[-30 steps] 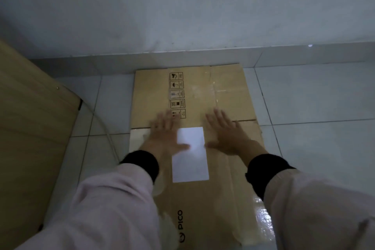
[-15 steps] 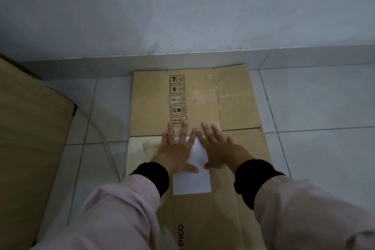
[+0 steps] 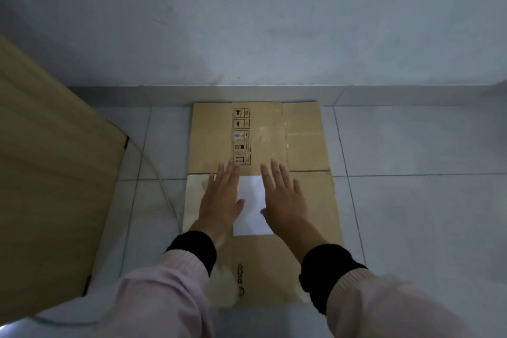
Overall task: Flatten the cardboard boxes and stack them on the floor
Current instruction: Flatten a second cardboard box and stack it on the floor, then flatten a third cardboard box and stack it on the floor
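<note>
- Left hand and right hand spread wide, palms down on the flattened cardboard box, gripping nothing.
- Flank a white label near the sheet's middle, fingertips reaching the crease between the far flap and the main panel.
- Box lying flat on the tiled floor, far edge against the wall, wooden panel and a cable to the left.
- Flattening of this box apparently done, only pressing down left.
- Whether other flat boxes lie underneath: cannot tell.
- No unflattened boxes in view.
</note>
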